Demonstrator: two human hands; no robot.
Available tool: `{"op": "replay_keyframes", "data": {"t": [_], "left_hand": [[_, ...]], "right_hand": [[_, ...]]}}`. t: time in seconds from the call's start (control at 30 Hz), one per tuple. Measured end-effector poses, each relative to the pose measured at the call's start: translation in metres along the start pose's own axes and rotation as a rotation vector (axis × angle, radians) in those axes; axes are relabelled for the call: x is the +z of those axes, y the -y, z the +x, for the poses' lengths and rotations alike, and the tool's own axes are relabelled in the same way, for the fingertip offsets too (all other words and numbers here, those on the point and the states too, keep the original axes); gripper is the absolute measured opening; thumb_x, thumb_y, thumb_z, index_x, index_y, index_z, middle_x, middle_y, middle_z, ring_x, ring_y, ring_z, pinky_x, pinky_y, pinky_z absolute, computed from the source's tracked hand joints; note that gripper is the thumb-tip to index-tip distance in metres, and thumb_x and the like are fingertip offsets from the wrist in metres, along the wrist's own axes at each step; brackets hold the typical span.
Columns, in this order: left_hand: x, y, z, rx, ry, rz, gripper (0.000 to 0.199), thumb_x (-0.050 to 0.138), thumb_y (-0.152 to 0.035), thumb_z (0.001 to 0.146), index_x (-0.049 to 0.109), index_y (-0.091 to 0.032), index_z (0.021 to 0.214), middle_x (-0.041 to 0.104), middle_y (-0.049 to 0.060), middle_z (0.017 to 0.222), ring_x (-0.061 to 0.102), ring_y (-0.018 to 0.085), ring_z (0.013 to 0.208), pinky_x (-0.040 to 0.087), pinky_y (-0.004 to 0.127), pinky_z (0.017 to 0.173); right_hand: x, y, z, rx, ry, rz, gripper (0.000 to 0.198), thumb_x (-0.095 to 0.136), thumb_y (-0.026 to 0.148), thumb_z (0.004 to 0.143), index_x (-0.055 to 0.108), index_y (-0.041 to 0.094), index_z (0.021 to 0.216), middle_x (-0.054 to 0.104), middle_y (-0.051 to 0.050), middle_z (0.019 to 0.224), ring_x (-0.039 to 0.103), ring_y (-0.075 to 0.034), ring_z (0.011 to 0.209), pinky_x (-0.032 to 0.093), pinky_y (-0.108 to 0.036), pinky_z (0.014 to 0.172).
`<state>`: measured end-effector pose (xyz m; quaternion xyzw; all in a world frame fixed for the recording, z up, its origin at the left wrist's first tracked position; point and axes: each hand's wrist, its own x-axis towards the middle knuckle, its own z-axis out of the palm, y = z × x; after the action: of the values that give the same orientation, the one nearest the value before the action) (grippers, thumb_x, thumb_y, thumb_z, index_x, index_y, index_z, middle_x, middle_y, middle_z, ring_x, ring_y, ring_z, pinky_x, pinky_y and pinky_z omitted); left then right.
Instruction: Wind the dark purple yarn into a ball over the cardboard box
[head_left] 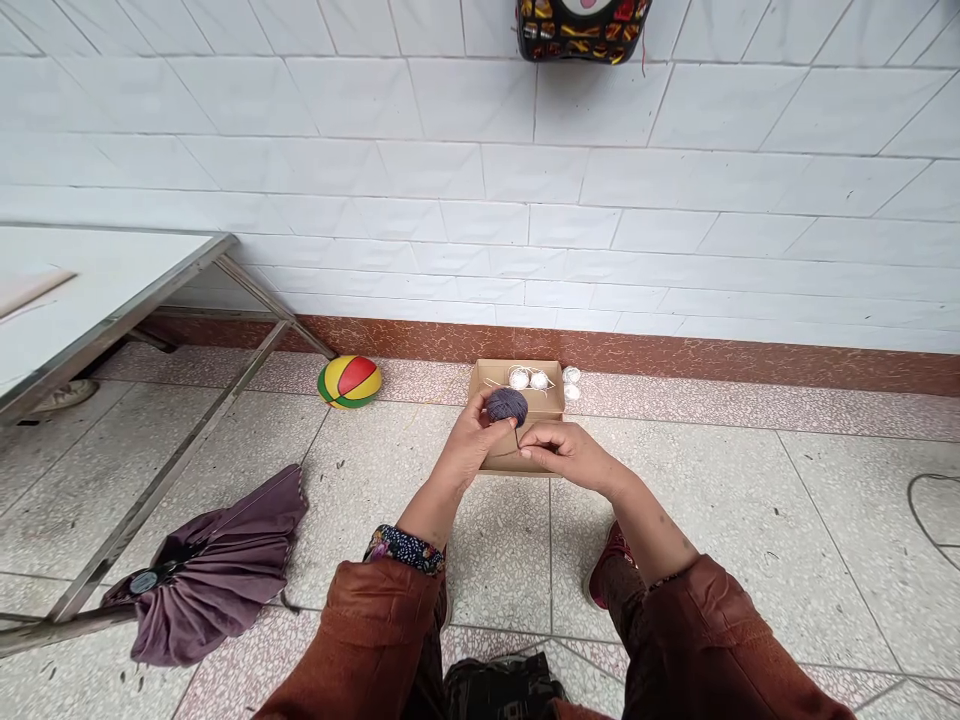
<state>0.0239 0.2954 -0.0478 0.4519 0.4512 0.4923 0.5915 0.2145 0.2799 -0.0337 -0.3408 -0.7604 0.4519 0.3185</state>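
A dark grey-purple ball of yarn (507, 407) is held in my left hand (477, 438), with the fingers wrapped round its side. From the ball a short strand of yarn (517, 437) runs down to my right hand (566, 453), whose thumb and forefinger pinch it. Both hands are above an open cardboard box (555, 403) on the floor. Inside its far part lie white balls of yarn (519, 378) with loose ends. More white balls (571, 384) rest on the floor just right of the box.
A striped ball (350, 382) lies left of the box near the wall. A folded purple umbrella (225, 570) lies by the metal-framed table (112, 290) at left. A cable (926, 510) curves on the right floor. A black patterned bag (581, 35) is at the top.
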Motion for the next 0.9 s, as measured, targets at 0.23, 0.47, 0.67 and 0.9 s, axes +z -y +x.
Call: {"op": "replay_keyframes", "data": {"t": [0.23, 0.47, 0.67, 0.9], "left_hand": [[0.004, -0.003, -0.01, -0.04, 0.266, 0.213, 0.082, 0.08, -0.019, 0.066, 0.05, -0.028, 0.142, 0.061, 0.008, 0.119, 0.06, 0.022, 0.096, 0.048, 0.037, 0.086], [0.009, -0.005, -0.018, -0.063, 0.453, -0.213, 0.069, 0.078, -0.02, 0.07, 0.059, -0.027, 0.136, 0.058, 0.009, 0.139, 0.053, 0.028, 0.125, 0.043, 0.038, 0.102], [0.004, -0.005, -0.01, -0.092, 0.21, -0.334, 0.052, 0.079, -0.02, 0.07, 0.065, -0.022, 0.119, 0.066, 0.008, 0.122, 0.059, 0.024, 0.116, 0.044, 0.037, 0.101], [-0.003, 0.001, 0.003, 0.025, -0.018, 0.142, 0.048, 0.078, -0.025, 0.068, 0.063, -0.022, 0.113, 0.067, 0.004, 0.111, 0.061, 0.023, 0.105, 0.045, 0.038, 0.098]], "right_hand": [[-0.01, 0.001, 0.001, -0.048, -0.285, 0.029, 0.02, 0.061, 0.037, 0.096, 0.071, 0.023, 0.086, 0.067, -0.002, 0.082, 0.062, -0.017, 0.079, 0.049, -0.031, 0.077], [-0.005, -0.024, 0.006, 0.083, -0.456, -0.111, 0.022, 0.056, 0.033, 0.096, 0.064, 0.022, 0.079, 0.064, -0.002, 0.077, 0.059, -0.018, 0.075, 0.047, -0.03, 0.072], [0.003, -0.026, 0.004, 0.099, -0.276, -0.203, 0.019, 0.05, 0.029, 0.096, 0.06, 0.022, 0.082, 0.061, 0.0, 0.071, 0.054, -0.016, 0.066, 0.042, -0.027, 0.063], [-0.005, 0.0, -0.002, 0.094, -0.098, 0.063, 0.025, 0.061, 0.043, 0.095, 0.068, 0.02, 0.086, 0.061, 0.001, 0.073, 0.051, -0.013, 0.065, 0.042, -0.025, 0.062]]}}
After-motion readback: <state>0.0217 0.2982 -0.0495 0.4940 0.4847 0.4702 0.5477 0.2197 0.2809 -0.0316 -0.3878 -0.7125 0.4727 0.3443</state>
